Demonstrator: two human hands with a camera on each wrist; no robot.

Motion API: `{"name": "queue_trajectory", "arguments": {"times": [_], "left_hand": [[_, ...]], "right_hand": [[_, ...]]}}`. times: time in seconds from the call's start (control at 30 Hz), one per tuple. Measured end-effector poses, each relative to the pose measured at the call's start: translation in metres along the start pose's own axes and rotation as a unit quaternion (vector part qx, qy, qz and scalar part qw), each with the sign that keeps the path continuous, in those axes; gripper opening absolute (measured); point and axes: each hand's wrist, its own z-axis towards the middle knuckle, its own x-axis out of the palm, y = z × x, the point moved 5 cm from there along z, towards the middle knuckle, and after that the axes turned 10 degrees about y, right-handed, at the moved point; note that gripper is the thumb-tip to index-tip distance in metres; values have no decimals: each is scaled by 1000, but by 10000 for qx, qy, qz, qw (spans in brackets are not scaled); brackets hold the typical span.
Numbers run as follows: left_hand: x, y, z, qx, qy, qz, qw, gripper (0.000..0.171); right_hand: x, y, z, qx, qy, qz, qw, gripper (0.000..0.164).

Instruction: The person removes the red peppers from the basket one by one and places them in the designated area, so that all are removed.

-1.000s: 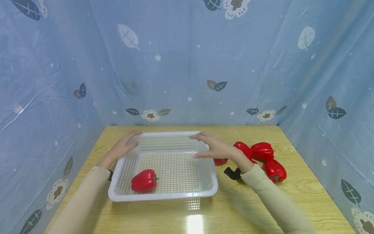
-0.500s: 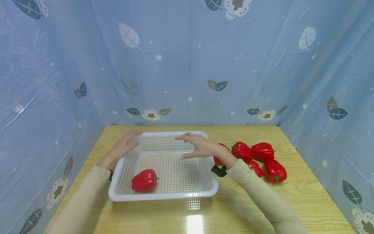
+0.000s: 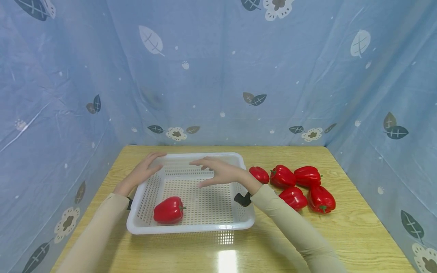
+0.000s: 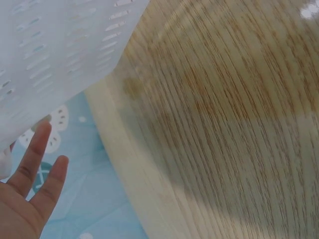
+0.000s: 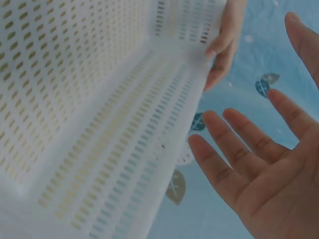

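A white perforated plastic basket (image 3: 191, 230) sits on the table's left half. Inside, at its front left, lies a red bell pepper (image 3: 168, 210) on its side. My left hand (image 3: 141, 172) holds the basket's back left rim, thumb on the inner side and fingers outside; in the left wrist view two straight fingers (image 4: 37, 154) show beside the basket wall. Over the basket's back right part hovers my right hand (image 3: 222, 172), fingers spread and nothing in them; the right wrist view shows its open palm beside the rim.
Right of the basket, several red bell peppers lie grouped on the wooden table (image 3: 341, 235): one pepper (image 3: 259, 174) close to the rim, another (image 3: 321, 199) farthest right. A blue patterned curtain (image 3: 218, 76) stands behind and along both sides.
My right hand has moved left, from the basket's right rim to over its inside, uncovering the peppers at the right. The left hand, basket and pepper inside have stayed put.
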Motion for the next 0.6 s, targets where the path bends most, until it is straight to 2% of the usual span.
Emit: {"name": "queue_trajectory", "arguments": {"times": [0.1, 0.3, 0.6], "left_hand": [[0, -1, 0, 42, -5, 9, 10000, 49], [0, -1, 2, 159, -4, 27, 9999, 49], [0, 1, 1, -9, 1, 40, 10000, 48]], "right_hand": [[6, 1, 8, -148, 121, 67, 9998, 74], [22, -2, 22, -42, 495, 94, 9987, 75], [41, -2, 41, -293, 854, 285, 9955, 72]]}}
